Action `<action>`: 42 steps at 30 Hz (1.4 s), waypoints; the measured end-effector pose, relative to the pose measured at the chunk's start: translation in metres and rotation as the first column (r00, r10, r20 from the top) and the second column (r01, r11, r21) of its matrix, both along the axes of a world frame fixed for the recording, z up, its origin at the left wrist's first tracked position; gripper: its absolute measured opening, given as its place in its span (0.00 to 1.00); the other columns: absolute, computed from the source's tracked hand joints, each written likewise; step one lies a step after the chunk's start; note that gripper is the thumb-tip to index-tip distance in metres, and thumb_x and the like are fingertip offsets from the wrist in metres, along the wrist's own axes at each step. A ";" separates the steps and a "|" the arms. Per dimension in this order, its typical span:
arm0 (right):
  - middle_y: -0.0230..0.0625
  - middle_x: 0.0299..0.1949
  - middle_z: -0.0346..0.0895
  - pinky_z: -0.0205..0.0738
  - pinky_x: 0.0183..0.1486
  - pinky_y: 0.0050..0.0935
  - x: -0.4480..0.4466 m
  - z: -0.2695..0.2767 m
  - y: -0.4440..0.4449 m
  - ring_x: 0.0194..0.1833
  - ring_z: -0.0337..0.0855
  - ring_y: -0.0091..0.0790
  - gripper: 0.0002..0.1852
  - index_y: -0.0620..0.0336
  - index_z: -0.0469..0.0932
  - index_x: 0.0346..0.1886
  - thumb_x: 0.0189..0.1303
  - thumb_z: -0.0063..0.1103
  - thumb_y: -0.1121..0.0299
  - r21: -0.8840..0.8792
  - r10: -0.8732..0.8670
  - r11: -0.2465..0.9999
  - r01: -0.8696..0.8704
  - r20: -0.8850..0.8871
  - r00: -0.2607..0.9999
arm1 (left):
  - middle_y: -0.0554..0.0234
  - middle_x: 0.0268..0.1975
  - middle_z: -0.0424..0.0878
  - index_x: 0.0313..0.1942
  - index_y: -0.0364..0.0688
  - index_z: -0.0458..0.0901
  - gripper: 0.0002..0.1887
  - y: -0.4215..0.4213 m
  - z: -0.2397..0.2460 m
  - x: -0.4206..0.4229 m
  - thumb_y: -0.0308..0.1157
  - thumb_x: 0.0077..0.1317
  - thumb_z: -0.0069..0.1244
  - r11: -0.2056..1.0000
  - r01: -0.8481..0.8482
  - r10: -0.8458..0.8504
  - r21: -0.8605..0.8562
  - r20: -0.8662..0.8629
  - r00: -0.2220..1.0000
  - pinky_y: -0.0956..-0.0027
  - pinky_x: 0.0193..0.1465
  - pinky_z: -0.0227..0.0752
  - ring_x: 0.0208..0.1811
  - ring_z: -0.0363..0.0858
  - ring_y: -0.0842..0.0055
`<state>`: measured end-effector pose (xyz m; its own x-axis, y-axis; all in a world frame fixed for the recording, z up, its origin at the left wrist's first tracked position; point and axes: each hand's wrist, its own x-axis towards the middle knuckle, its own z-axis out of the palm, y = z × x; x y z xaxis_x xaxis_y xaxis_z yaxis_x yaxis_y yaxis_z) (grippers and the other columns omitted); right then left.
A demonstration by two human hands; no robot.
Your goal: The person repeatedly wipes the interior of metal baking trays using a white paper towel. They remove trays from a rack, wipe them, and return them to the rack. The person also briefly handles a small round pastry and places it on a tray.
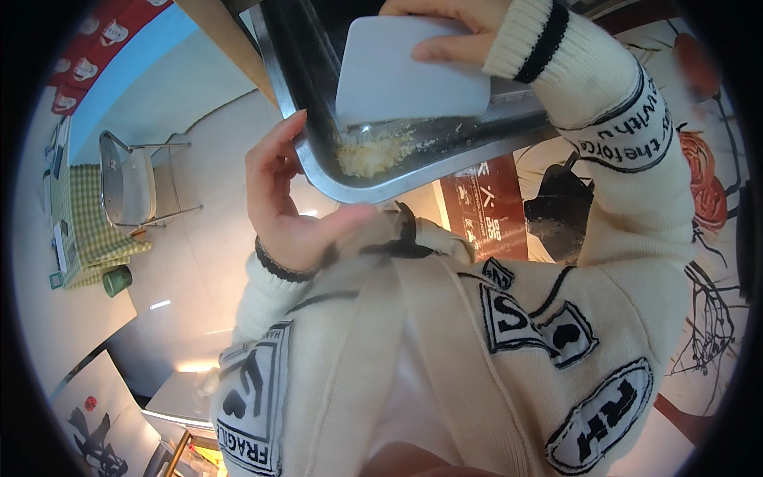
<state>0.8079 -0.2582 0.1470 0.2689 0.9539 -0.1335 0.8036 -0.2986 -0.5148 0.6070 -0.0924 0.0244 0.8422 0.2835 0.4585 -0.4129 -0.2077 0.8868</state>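
Observation:
A metal tray with a raised rim stands before me, its near corner pointing towards my body. My right hand holds a white flat scraper, fingers behind it and thumb on its front. The scraper's lower edge is down inside the tray. Just below that edge, pale yellowish crumbly bits lie heaped in the near corner, with smaller flecks to the right. My left hand grips the tray's left rim near that corner, its fingertips at the rim and thumb under the corner.
A brown strip, perhaps a table edge, runs along the tray's left side. Below the tray is a dark red printed box or sheet, with a black object beside it. A folding chair and a checked cloth are further left.

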 end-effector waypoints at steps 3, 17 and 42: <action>0.46 0.40 0.78 0.72 0.46 0.36 0.001 0.005 -0.004 0.44 0.80 0.45 0.15 0.62 0.73 0.45 0.53 0.58 0.72 0.071 -0.025 0.997 0.025 -0.004 1.000 | 0.65 0.46 0.73 0.61 0.36 0.63 0.50 -0.001 0.001 0.000 0.38 0.36 0.73 1.000 -0.010 0.010 0.029 -0.002 1.000 0.75 0.48 0.68 0.44 0.73 0.79; 0.38 0.47 0.77 0.77 0.47 0.26 -0.012 0.002 -0.160 0.44 0.81 0.29 0.19 0.63 0.69 0.55 0.64 0.55 0.65 0.639 -0.443 0.392 0.662 -0.500 0.744 | 0.60 0.61 0.71 0.61 0.38 0.64 0.33 0.034 -0.010 0.007 0.57 0.71 0.27 0.677 0.157 -0.413 -0.719 -0.195 0.890 0.66 0.64 0.60 0.63 0.67 0.72; 0.35 0.45 0.76 0.71 0.48 0.22 -0.138 -0.157 -0.264 0.44 0.76 0.23 0.16 0.66 0.68 0.52 0.63 0.54 0.72 0.460 0.053 -0.084 0.884 -0.884 0.464 | 0.63 0.45 0.76 0.55 0.42 0.72 0.27 -0.134 0.153 0.145 0.33 0.54 0.61 0.175 0.284 -0.170 0.943 -0.255 0.952 0.73 0.39 0.69 0.43 0.73 0.76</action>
